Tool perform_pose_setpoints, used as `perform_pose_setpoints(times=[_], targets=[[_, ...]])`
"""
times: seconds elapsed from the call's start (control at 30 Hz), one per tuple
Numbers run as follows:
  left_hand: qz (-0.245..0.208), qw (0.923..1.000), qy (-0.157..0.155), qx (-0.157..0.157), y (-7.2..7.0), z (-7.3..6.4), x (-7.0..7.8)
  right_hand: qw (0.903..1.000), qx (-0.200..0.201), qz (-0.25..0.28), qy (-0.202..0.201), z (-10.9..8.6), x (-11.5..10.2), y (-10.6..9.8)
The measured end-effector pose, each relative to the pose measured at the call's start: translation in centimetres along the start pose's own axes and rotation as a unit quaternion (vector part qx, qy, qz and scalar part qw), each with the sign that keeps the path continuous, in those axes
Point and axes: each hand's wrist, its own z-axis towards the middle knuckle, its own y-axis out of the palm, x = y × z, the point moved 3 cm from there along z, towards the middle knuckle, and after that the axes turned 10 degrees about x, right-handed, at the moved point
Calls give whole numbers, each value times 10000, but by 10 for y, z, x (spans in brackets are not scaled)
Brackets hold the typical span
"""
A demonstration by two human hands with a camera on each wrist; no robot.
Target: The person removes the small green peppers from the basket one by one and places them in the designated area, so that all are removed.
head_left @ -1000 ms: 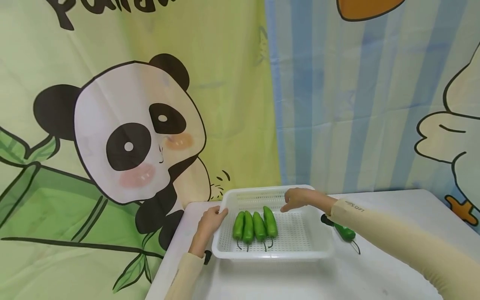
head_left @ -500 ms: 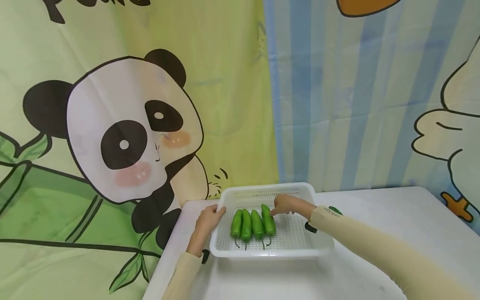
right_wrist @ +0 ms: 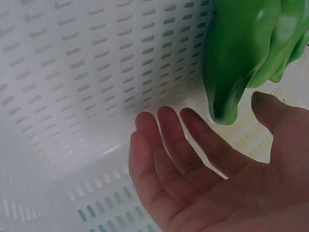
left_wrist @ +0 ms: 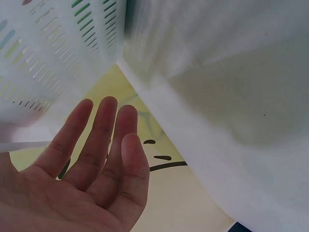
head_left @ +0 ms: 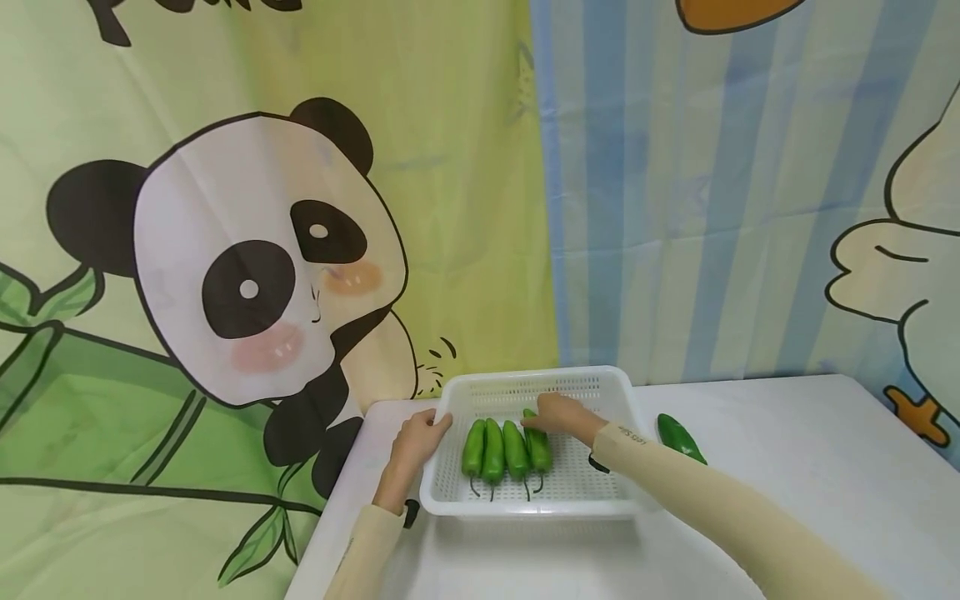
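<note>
A white plastic basket (head_left: 536, 509) with slotted walls holds several green peppers (head_left: 492, 454) in a row, stems toward me. At its left rim my left hand (head_left: 414, 442) has its thumb hooked over the edge; in the left wrist view its fingers (left_wrist: 99, 157) lie loosely bent outside the wall. My right hand (head_left: 564, 415) reaches inside, over the far end of the rightmost pepper (head_left: 539, 450). In the right wrist view that pepper's tip (right_wrist: 225, 104) comes between the thumb and the spread fingers (right_wrist: 186, 157), with a gap to the fingers; contact with the thumb cannot be told.
Another green pepper (head_left: 678, 437) lies on the white table (head_left: 780, 433) right of the basket, partly behind my right sleeve (head_left: 675, 487). Behind the table hangs a cartoon curtain (head_left: 480, 208) with a panda and blue stripes.
My right hand has moved left and down inside the basket, from its back right part to the rightmost pepper. The left hand stays at the rim. More of the table pepper's far end now shows.
</note>
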Motion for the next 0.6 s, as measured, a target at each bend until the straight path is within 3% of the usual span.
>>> perform_pose_setpoints(times=[0.27, 0.6], targets=[[-26, 10000, 0, -21, -1, -1, -1, 9990, 141, -419, -106, -2, -15, 4], [-50, 10000, 66, -48, 1, 0, -3, 10000, 4, 48, 20, -2, -9, 4]])
